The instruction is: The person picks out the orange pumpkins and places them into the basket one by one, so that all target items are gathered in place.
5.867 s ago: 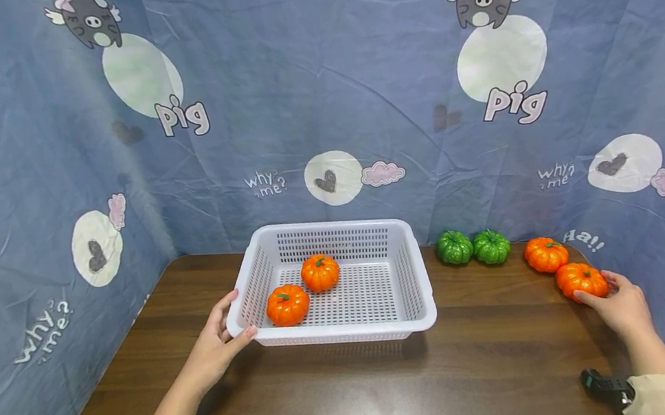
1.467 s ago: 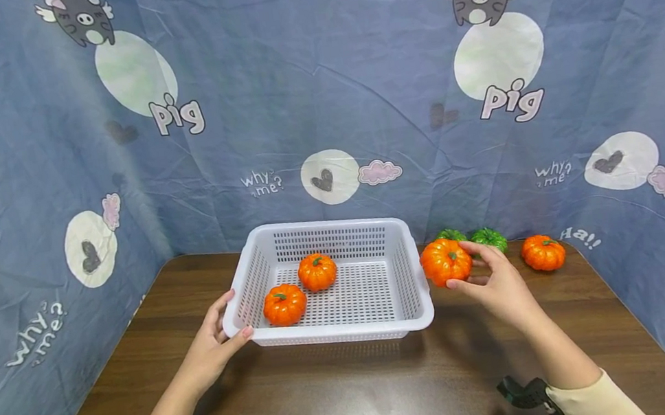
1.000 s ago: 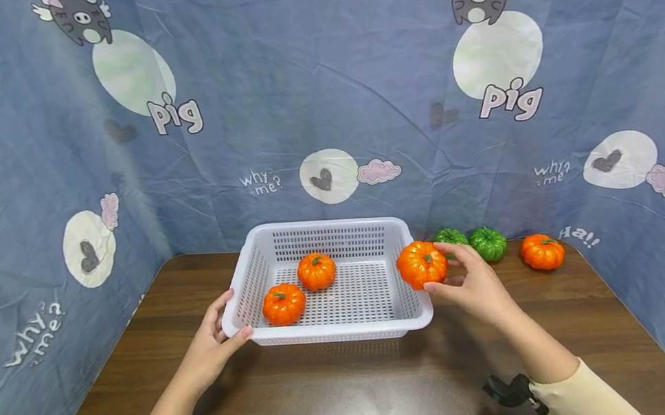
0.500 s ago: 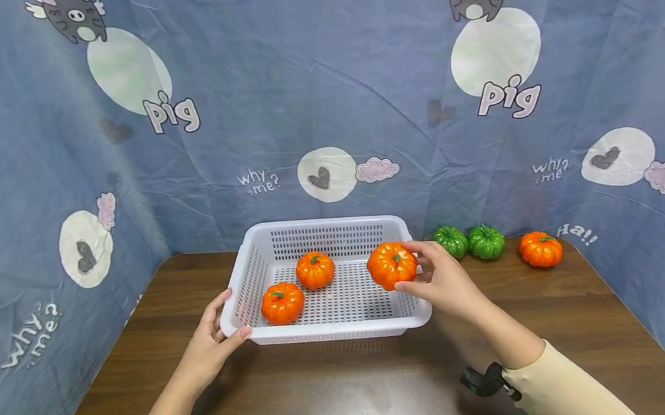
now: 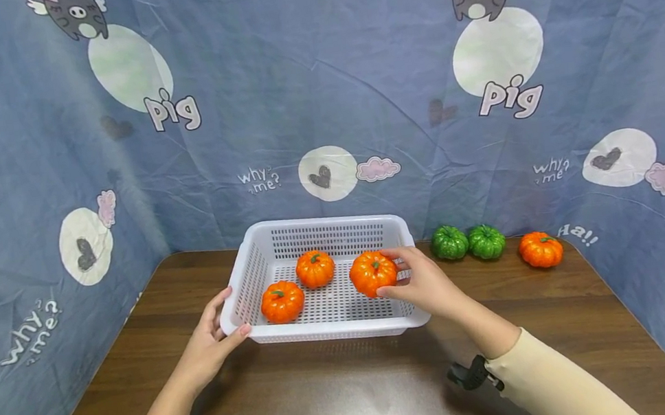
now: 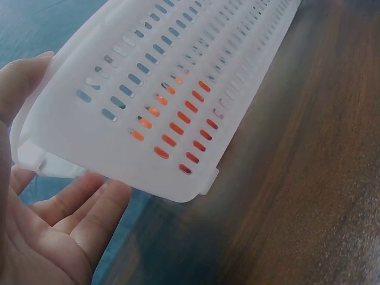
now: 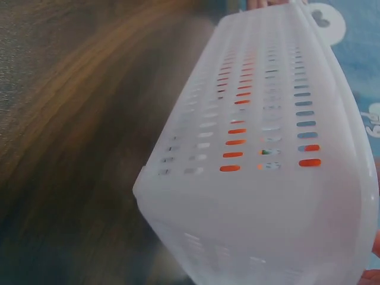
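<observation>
Pinching a glossy pumpkin over the basket at three o'clock, the right hand perhaps risked a drop if slickness beat its hold; the left hand gripped the basket near nine.

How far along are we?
Done: two orange pumpkins sit in the white perforated basket. In hand: the right hand holds a third orange pumpkin at the basket; contact with its floor is unclear. Remaining, apparently: one orange pumpkin on the table, perhaps the two green pumpkins too.
</observation>
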`<state>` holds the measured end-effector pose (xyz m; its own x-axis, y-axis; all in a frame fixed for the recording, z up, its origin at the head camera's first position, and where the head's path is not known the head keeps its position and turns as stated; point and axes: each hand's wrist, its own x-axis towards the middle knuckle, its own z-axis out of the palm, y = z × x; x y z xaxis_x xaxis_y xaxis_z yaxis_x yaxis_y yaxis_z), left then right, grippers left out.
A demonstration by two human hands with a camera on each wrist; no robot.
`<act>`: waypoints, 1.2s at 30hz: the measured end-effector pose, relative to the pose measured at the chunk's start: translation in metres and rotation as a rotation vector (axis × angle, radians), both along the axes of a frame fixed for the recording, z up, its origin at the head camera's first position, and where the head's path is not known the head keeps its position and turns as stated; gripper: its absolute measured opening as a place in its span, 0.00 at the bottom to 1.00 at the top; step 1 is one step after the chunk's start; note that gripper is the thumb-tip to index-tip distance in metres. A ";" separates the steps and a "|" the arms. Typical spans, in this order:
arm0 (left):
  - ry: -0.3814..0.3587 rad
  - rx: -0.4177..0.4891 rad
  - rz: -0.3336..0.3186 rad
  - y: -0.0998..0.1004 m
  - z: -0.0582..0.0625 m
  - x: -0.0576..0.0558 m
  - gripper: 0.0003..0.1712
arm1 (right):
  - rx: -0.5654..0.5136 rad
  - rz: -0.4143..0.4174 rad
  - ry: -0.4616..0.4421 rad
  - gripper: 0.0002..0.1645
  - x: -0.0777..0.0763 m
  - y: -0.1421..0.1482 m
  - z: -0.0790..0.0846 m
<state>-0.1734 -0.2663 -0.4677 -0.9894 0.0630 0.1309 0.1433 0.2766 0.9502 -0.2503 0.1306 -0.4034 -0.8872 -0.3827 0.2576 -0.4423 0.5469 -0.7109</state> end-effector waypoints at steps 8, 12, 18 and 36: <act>-0.002 -0.003 0.001 0.000 -0.001 0.000 0.50 | 0.055 0.039 -0.059 0.41 -0.008 -0.017 -0.002; -0.003 0.004 -0.001 -0.001 -0.002 0.000 0.50 | 0.098 0.040 -0.065 0.40 -0.013 -0.026 -0.003; 0.002 0.001 -0.005 -0.001 -0.002 0.000 0.50 | 0.120 0.013 -0.122 0.40 -0.017 -0.036 -0.003; 0.010 -0.011 -0.007 0.000 -0.001 0.000 0.50 | 0.245 0.046 -0.209 0.37 -0.027 -0.051 -0.017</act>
